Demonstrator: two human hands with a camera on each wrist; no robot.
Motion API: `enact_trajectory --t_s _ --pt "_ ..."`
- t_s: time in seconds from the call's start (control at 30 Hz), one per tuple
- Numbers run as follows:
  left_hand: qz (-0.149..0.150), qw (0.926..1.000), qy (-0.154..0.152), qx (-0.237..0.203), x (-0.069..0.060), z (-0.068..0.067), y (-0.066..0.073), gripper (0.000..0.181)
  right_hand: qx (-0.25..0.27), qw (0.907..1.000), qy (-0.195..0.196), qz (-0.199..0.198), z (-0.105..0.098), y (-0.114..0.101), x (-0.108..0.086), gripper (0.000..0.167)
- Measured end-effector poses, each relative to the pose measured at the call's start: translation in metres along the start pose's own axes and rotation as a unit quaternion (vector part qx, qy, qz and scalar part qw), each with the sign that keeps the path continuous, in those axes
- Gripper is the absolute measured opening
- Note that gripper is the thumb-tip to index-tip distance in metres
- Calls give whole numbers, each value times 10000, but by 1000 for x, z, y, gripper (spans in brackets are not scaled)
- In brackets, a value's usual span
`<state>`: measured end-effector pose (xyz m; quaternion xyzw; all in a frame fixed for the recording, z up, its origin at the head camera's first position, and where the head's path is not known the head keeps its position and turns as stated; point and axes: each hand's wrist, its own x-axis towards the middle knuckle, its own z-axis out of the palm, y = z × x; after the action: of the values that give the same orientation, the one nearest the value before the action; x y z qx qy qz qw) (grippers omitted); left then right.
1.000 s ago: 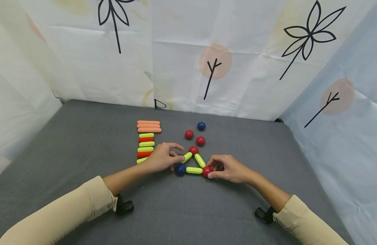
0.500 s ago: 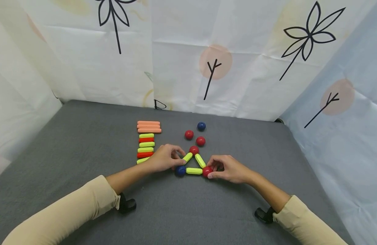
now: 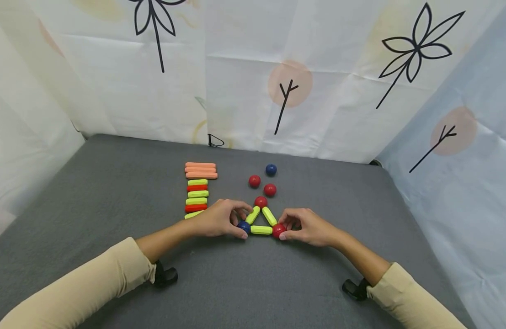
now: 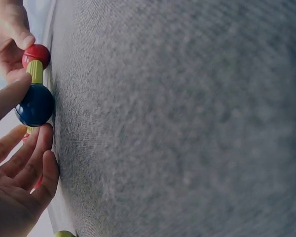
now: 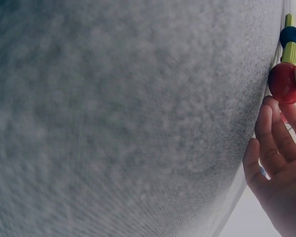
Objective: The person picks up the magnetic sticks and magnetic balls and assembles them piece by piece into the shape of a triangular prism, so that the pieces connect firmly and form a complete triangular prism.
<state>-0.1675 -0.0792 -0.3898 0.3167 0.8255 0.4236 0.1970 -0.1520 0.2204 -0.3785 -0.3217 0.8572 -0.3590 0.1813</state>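
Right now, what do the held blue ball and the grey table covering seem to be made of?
Blue ball: smooth, slightly glossy, perhaps plastic or coated metal; soft sheen and even colour. Grey table covering: matt, likely woven fabric; fine grain shows close-up, without shine.

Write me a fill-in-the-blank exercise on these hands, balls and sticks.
The ball in the left hand is coloured ____.
The right hand holds another ball coloured ____.
The triangle has ____ yellow sticks.
Behind it, one loose ball is blue and ____ are red.

Missing words: blue; red; three; two.
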Motion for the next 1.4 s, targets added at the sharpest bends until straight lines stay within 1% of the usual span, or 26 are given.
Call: enact_trajectory --t_s 0.13,0.23,0.33,0.47,0.53,0.67,0.73,0.8,0.9,1.03,1.1,1.2,1.3,1.4 --pt "45 10000 68 4 0 0 0 54 -47 10000 27 26 0 0 -1 26" --pt "134 9998 120 77 0 1 0 51 -91 9999 47 37 0 1 -1 26" --pt "222 9997 96 106 -1 0 0 49 -116 9999 3 51 -2 0 0 27" --pt "328 9995 0 19 -2 -2 -2 47 -190 9997 -110 47 -10 1 4 31" --pt "353 9994 -27 -20 -3 -2 -3 45 -254 9996 -52 77 -15 1 7 33" --pt "360 9993 -40 -30 -3 -1 -5 45 -301 9993 194 115 -24 2 14 35" --pt "379 9993 -27 -11 -5 -2 -5 46 -258 9994 192 92 -24 2 16 37" --pt "410 9992 24 18 -9 -3 -5 47 -194 9998 91 51 -22 3 16 38" --pt "487 9982 254 228 -19 -11 -5 48 -49 9999 -97 -52 -16 2 16 41" --pt "535 9941 723 612 -40 -26 -8 46 104 9999 -97 -88 -11 1 15 43" --pt "492 9915 943 748 -51 -34 -13 45 120 9999 -59 -67 -10 0 15 43" --pt "390 9884 1208 829 -67 -44 -24 42 123 9999 -33 -39 -9 1 15 42" --pt "328 9863 1376 845 -81 -49 -35 40 132 9999 -10 -32 -8 2 13 42" --pt "335 9849 1463 858 -91 -52 -44 38 146 9999 -2 -8 -8 3 12 42"
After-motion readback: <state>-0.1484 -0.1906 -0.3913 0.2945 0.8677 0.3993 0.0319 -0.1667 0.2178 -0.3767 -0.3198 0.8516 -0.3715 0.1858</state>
